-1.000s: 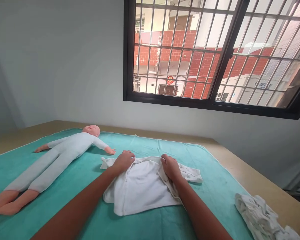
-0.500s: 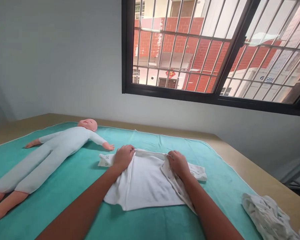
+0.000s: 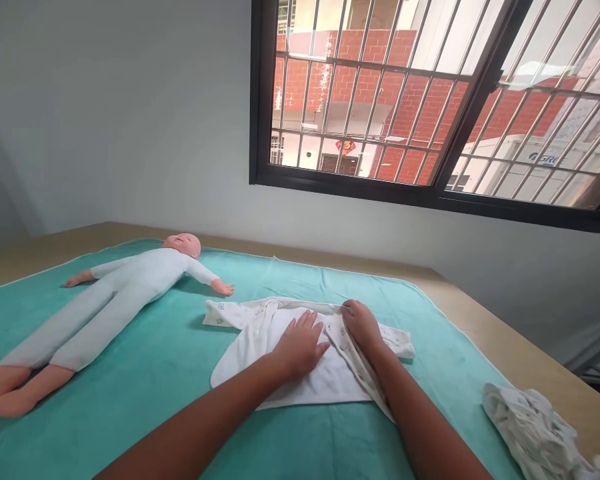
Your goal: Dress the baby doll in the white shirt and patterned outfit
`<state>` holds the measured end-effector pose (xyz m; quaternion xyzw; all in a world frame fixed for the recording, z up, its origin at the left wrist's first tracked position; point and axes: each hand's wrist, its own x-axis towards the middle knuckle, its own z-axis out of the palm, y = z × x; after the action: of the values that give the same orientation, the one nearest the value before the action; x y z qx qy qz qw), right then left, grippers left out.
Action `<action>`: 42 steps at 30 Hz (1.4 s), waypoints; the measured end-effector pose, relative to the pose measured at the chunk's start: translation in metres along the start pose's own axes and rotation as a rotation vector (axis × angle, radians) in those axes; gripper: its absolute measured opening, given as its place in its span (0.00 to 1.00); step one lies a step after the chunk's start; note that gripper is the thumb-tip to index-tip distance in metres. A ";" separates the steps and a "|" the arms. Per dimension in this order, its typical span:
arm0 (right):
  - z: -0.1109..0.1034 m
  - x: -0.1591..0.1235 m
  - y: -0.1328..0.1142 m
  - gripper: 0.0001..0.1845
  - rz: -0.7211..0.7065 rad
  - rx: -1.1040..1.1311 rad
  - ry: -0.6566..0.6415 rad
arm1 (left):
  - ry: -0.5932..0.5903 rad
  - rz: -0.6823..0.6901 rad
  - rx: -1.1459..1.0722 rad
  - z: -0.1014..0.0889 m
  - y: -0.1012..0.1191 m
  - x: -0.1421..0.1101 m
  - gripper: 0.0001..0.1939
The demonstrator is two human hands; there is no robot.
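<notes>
A small white baby shirt (image 3: pixel 260 340) with printed sleeves lies spread on the green cloth, its front folded open. My left hand (image 3: pixel 300 343) rests flat on the white inside of the shirt, fingers stretched out. At the shirt's upper right edge, near the neckline, my right hand (image 3: pixel 361 325) has its fingers curled around the fabric; the fingertips are partly hidden. The left sleeve points out to the side, and the right sleeve shows beyond my right hand.
A baby doll (image 3: pixel 145 273) in a white suit lies on its back at the left. Crumpled printed clothing (image 3: pixel 535 427) sits at the lower right. The green cloth (image 3: pixel 145 433) covers much of a wooden surface (image 3: pixel 510 340) beside a wall with a barred window.
My left hand has let go of the shirt's upper left edge and moved right and nearer onto its middle. My right hand stays on the upper right edge. The view has shifted slightly.
</notes>
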<state>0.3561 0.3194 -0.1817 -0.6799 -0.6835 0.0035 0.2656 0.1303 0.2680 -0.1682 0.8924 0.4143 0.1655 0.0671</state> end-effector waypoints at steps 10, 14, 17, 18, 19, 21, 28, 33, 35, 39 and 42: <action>-0.040 -0.004 0.029 0.22 -0.022 0.140 -0.176 | -0.152 0.084 -0.005 0.005 0.001 -0.012 0.34; -0.042 -0.005 0.035 0.21 -0.044 0.278 -0.177 | -0.103 0.131 0.000 -0.001 0.009 -0.014 0.33; -0.037 -0.004 0.031 0.19 -0.016 0.259 -0.090 | -0.027 0.295 -0.009 -0.009 0.023 -0.019 0.30; -0.034 -0.003 0.028 0.18 -0.009 0.236 -0.070 | -0.026 0.357 -0.017 -0.012 0.029 -0.020 0.29; -0.032 -0.002 0.025 0.17 0.005 0.199 -0.056 | -0.037 0.407 -0.021 -0.013 0.033 -0.021 0.27; -0.027 0.000 0.020 0.16 0.040 0.085 -0.041 | -0.058 0.464 -0.007 -0.015 0.041 -0.022 0.22; -0.023 -0.001 0.016 0.19 0.074 -0.162 -0.044 | -0.012 0.546 0.060 -0.011 0.047 -0.023 0.08; -0.026 -0.001 0.019 0.19 0.159 -0.115 0.004 | -0.107 0.386 -0.248 -0.017 0.054 -0.027 0.05; -0.027 -0.001 0.020 0.19 0.181 -0.121 0.011 | -0.132 0.337 -0.327 -0.019 0.055 -0.028 0.05; -0.024 -0.001 0.022 0.19 0.209 -0.137 0.000 | -0.200 0.260 -0.447 -0.022 0.053 -0.026 0.06; -0.022 -0.001 0.025 0.16 0.185 -0.114 -0.007 | -0.313 0.233 -0.575 -0.024 0.049 -0.024 0.07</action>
<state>0.3870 0.3119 -0.1719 -0.7540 -0.6178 -0.0086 0.2228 0.1428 0.2174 -0.1385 0.8929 0.2308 0.1431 0.3591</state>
